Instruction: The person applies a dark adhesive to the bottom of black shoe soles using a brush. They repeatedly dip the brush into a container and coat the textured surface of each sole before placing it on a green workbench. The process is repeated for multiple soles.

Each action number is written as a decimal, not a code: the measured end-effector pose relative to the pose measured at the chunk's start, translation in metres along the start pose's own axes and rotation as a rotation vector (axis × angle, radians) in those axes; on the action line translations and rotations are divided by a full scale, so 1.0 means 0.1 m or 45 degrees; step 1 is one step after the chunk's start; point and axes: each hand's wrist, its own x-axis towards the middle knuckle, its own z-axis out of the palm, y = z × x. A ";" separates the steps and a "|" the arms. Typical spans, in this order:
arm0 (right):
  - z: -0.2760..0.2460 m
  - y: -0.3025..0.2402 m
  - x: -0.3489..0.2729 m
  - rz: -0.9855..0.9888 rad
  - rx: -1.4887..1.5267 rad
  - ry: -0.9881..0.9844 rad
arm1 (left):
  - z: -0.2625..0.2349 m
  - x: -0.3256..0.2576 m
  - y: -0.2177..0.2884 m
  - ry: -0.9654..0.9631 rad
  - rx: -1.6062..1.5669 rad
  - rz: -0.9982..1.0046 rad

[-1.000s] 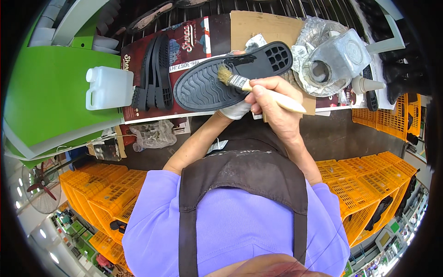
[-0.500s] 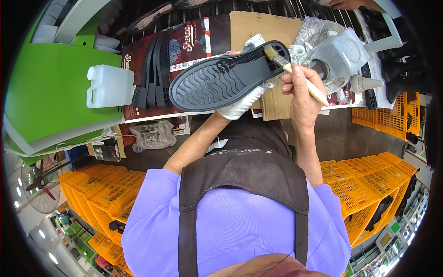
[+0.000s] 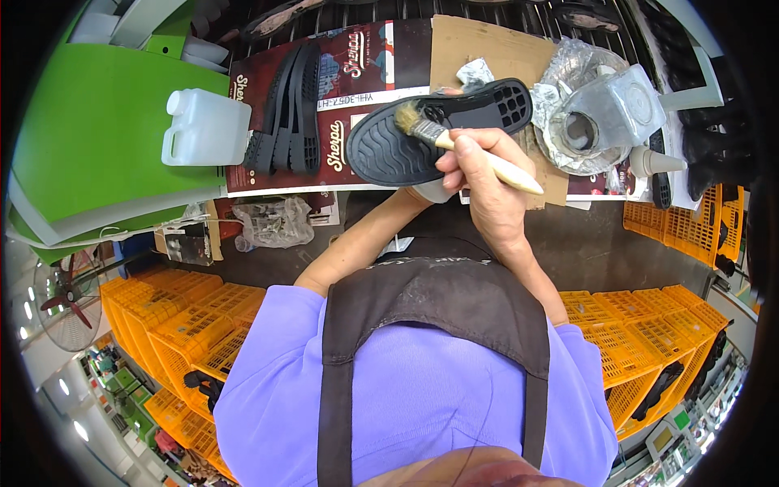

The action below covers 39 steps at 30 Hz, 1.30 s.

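A black shoe sole [image 3: 389,158] is held level over the bench, its wavy-grooved broad end to the left and its end with square hollows to the right. My left hand [image 3: 436,191], in a white glove, supports it from below; most of that hand is hidden under the sole. Closed around the pale handle of a paintbrush [image 3: 513,172], my right hand [image 3: 487,166] lays the bristles on the grooved part. Right of the sole, a clear plastic jug [image 3: 621,109] lies tipped, its round opening beside crumpled plastic wrap [image 3: 560,61].
Several black soles [image 3: 304,114] stand together on dark red printed cardboard [image 3: 357,53]. Left of them is a white jerrycan [image 3: 207,126] by a green panel [image 3: 105,130]. Brown cardboard [image 3: 466,49] lies behind. A white nozzle bottle [image 3: 649,162] is at right; orange crates [image 3: 191,325] flank me.
The brush has moved left from the sole's right end to its grooved broad part. The sole has shifted right and turned slightly, showing the square hollows.
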 end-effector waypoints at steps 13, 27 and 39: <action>0.07 -0.10 0.09 -0.009 0.045 -0.209 | 0.10 -0.03 0.07 0.056 1.247 0.144; -0.33 -0.14 0.61 -0.233 -0.044 -0.114 | 0.62 -0.21 0.40 -0.039 1.895 -0.347; -0.44 -0.09 0.59 -0.160 -0.134 -0.104 | 0.52 -0.38 0.34 0.256 0.892 -0.054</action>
